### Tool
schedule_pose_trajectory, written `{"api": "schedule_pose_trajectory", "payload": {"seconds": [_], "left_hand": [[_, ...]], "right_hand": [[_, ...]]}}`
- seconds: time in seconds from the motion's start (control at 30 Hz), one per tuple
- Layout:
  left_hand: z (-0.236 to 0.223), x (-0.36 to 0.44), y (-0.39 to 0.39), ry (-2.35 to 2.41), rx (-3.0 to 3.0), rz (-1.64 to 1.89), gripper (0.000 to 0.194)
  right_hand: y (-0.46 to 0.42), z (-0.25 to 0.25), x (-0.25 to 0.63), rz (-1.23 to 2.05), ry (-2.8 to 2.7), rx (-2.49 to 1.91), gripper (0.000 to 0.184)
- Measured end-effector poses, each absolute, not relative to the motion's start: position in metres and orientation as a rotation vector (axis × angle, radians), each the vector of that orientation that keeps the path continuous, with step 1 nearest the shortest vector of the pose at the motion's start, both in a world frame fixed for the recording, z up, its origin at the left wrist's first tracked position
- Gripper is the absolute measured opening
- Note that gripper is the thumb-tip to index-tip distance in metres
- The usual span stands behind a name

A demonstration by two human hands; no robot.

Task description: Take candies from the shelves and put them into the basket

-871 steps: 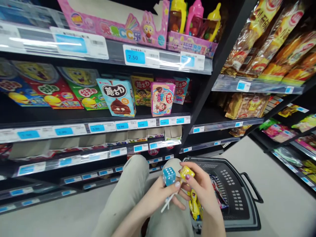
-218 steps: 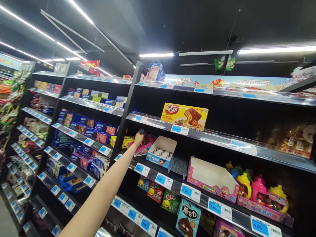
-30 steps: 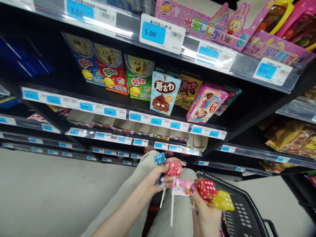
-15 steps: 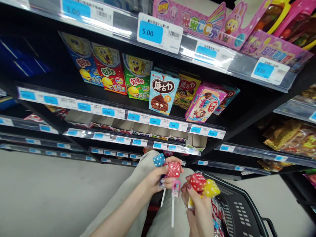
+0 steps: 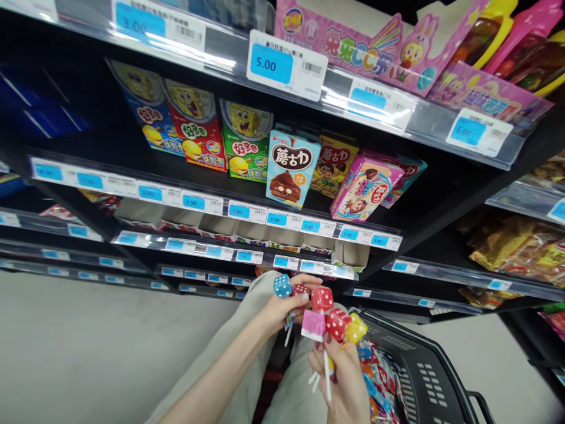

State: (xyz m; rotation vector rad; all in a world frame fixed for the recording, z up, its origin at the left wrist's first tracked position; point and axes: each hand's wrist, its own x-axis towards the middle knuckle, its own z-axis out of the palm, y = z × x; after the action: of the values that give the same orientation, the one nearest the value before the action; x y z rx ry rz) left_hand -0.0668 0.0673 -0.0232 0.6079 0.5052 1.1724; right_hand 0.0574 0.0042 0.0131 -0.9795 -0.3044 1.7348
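Observation:
My left hand (image 5: 276, 312) is closed on the sticks of a blue dice-shaped lollipop (image 5: 282, 286) and a red one (image 5: 301, 290). Just to its right, my right hand (image 5: 346, 380) grips a bunch of dice lollipops: two red ones (image 5: 338, 324) and a yellow one (image 5: 355, 328). Their white sticks (image 5: 327, 377) run down through its fingers. A pink paper tag (image 5: 313, 325) hangs between the two hands, which nearly touch. Both hands are above my knees in beige trousers (image 5: 247, 383).
A black shopping basket (image 5: 435, 383) with colourful snack packets (image 5: 375, 377) stands at the lower right. Dark shelves in front hold cartoon snack boxes (image 5: 198, 123), a mushroom-biscuit box (image 5: 291, 168) and blue price labels (image 5: 271, 62). Grey floor (image 5: 88, 353) lies on the left.
My hands have come together. The right hand rose and moved left with its red and yellow lollipops. A red lollipop with the pink tag now stands above the right hand's fingers.

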Motion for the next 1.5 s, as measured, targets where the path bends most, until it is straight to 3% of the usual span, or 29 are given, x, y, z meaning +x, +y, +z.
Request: {"api": "schedule_pose_trajectory", "payload": {"seconds": [0.27, 0.67, 0.9, 1.3, 1.5], "left_hand": [[-0.005, -0.077, 0.06, 0.661, 0.861, 0.952, 0.029], [0.032, -0.076, 0.047, 0.982, 1.095, 1.084, 0.014], [0.034, -0.075, 0.044, 0.997, 1.116, 1.107, 0.015], [0.029, -0.072, 0.045, 0.963, 0.979, 1.088, 0.014], [0.025, -0.07, 0.046, 0.964, 0.924, 1.071, 0.016]], "right_hand": [[0.008, 0.004, 0.067, 1.533, -0.419, -1.053, 0.03], [0.005, -0.008, 0.073, 1.375, -0.613, -1.034, 0.046], [0.01, -0.026, 0.083, 1.352, -0.628, -1.096, 0.033], [0.009, -0.007, 0.074, 1.427, -0.606, -1.076, 0.038], [0.01, -0.01, 0.077, 1.42, -0.499, -1.115, 0.032]]}}
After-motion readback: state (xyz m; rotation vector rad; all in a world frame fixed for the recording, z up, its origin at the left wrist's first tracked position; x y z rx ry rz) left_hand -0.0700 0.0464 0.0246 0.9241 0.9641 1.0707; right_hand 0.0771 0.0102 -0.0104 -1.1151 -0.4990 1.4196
